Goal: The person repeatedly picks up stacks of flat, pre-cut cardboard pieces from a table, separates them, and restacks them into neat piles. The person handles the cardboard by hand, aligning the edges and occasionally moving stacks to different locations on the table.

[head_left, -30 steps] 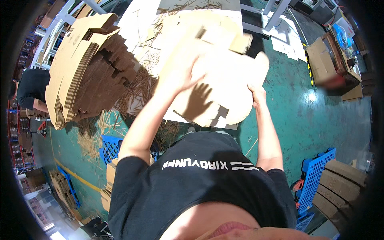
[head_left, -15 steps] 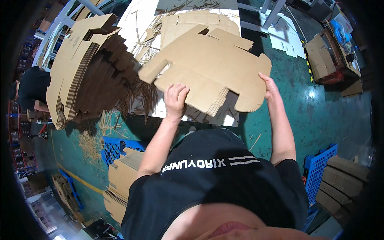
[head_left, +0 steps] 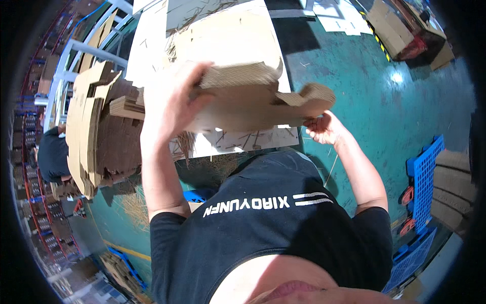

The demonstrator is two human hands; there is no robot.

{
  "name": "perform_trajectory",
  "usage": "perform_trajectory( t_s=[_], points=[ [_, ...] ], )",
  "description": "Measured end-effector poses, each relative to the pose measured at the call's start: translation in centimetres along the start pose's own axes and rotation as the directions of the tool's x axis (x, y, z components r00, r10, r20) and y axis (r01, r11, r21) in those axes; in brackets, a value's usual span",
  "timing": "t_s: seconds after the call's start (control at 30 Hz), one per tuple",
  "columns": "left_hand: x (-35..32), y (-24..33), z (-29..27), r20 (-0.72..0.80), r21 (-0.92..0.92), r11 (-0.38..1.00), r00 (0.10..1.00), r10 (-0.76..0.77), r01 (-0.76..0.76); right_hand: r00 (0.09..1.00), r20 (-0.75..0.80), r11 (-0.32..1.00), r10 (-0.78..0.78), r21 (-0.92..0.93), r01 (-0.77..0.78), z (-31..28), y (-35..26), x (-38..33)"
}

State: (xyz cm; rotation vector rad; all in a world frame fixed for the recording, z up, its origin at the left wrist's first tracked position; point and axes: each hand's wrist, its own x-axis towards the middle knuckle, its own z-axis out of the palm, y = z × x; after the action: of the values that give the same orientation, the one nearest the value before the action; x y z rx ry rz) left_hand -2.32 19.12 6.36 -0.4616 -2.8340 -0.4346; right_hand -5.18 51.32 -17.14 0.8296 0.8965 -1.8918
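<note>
Head view, biggest items first. Teal floor (head_left: 385, 116) is smooth and glossy with a light glare spot, littered with straw-like cardboard trimmings. White bench (head_left: 152, 55) in front of you is a flat sheet top, also strewn with trimmings, with a large flat tan sheet lying on its far part. Left of you, a big stack of die-cut blanks (head_left: 96, 131) stands on edge, brown corrugated, with ragged fluted edges showing. Blue plastic pallets (head_left: 425, 172) on your right have an open grid texture and carry more cardboard.

Change since half a second ago: the bundle of cardboard blanks (head_left: 248, 104) was tilted up with its broad face toward the camera; now it's rotated nearly flat, so you see mostly the top face and the layered front edge. It's held in the air over the near edge of the bench, not resting on it. I read that as you flipping or squaring the bundle, not setting it down yet.

Your left hand (head_left: 169, 99) has moved up from below and is now clamped on the bundle's left end, fingers spread over the top. Your right hand (head_left: 324, 126) grips the right end from underneath, below a rounded tab. Hands are well apart, both closed on the bundle.

Material: corrugated board, matte tan, several layers, rounded die-cut tabs and notches.
</note>
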Motion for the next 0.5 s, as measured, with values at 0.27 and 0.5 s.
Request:
perform_trajectory(
  t_s=[0.27,0.5],
  points=[
    [0.4,-2.8,-0.1,0.041,-0.091,0.995,0.998,0.045,-0.042,-0.015,0.355,-0.162,-0.935,-0.388,0.907,2.2,-2.5,-3.6],
    [0.1,-2.2,-0.7,0.014,0.288,0.940,0.982,0.190,-0.186,0.131,0.608,-0.084,-0.783,-0.312,0.946,6.2,2.2,-0.9]
  ],
)
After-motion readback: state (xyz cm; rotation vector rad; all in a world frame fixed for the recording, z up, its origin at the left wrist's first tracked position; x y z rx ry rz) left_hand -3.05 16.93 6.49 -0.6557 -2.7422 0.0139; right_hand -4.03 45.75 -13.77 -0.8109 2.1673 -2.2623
